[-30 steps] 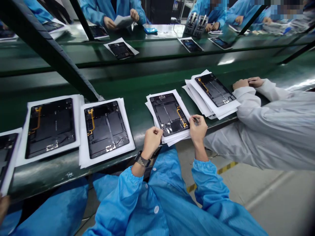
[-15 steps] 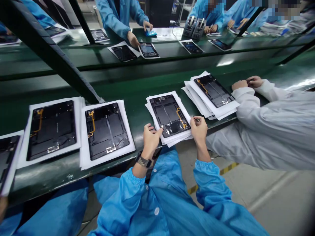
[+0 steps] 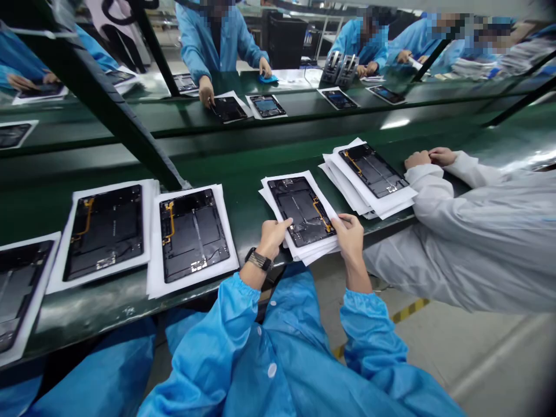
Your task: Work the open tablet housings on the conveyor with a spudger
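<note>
A black tablet housing point(image 3: 299, 205) with an orange flex cable lies on a stack of white sheets point(image 3: 313, 250) in front of me, at the bench edge. My left hand point(image 3: 274, 234) is closed at the housing's lower left corner, thumb on its edge. On the other side, my right hand point(image 3: 348, 233) pinches the right edge of the stack near the housing's lower right corner. Just left of my hands, a second housing point(image 3: 194, 234) rests on its own white sheets.
Two more housings point(image 3: 106, 229) point(image 3: 21, 289) lie on sheets at the left. Right of mine is another stacked housing point(image 3: 377, 169), beside a person's grey sleeve point(image 3: 464, 197). A dark post point(image 3: 117, 116) slants over the green bench point(image 3: 234, 156). People in blue work across it.
My left hand has closed from a spread pose onto the housing's corner, and my right fingers have settled on the sheets' edge. The view has shifted slightly. Across the bench, a person's hand moved left.
</note>
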### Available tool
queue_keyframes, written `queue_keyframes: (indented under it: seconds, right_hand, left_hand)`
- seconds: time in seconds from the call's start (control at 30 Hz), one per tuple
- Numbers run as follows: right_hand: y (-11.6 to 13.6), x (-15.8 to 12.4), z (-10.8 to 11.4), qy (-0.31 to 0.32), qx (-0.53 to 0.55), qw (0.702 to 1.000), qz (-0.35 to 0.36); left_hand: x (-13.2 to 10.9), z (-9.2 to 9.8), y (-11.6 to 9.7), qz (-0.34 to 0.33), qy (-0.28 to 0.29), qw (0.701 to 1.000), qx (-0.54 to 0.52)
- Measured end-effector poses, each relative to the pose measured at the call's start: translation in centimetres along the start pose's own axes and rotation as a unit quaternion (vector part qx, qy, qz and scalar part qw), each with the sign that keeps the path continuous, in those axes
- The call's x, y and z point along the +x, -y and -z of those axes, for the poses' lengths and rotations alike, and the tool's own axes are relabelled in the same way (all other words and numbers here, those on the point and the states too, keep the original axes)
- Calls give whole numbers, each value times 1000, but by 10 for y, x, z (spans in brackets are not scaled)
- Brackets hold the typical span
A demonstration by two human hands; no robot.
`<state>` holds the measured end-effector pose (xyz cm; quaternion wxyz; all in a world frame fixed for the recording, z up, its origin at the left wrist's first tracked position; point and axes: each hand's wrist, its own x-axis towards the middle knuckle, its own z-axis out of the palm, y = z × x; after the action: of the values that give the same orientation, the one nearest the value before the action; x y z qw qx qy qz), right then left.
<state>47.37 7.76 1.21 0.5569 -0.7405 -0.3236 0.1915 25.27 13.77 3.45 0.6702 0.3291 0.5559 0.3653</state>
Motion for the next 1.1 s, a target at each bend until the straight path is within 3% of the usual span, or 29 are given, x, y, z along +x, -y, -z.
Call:
queue_keyframes:
  seconds: [0.2, 0.37, 0.5, 0.6, 0.67, 0.73, 0.87, 0.93, 1.0, 1.1]
  right_hand:
    - [1, -27, -8, 3, 60, 998, -12]
    - [7, -33, 3, -9, 101, 995, -4]
    - [54, -6, 38, -13, 111, 991, 76]
    - [114, 20, 53, 155, 24, 957, 243]
    - [147, 37, 47, 280, -19, 920, 273]
    - [163, 53, 30, 399, -58, 881, 246]
    - [142, 70, -3, 608, -37, 791, 53]
    - [120, 69, -8, 646, -13, 763, -21]
    - [102, 64, -7, 653, 41, 753, -74]
    - [87, 56, -5, 591, 116, 792, -100]
  left_hand:
    - [-3, -6, -11, -18, -4, 1000, -20]
    - [3, 22, -43, -1, 97, 995, -8]
    - [7, 52, -86, 46, 200, 978, 40]
    - [12, 59, -121, 79, 259, 959, 85]
    - [17, 52, -140, 100, 293, 942, 130]
    - [22, 37, -154, 120, 321, 917, 204]
    - [37, 1, -167, 112, 324, 883, 321]
    - [48, -16, -170, 95, 318, 873, 358]
    - [60, -31, -173, 75, 312, 858, 401]
    - [79, -57, -182, 26, 288, 845, 450]
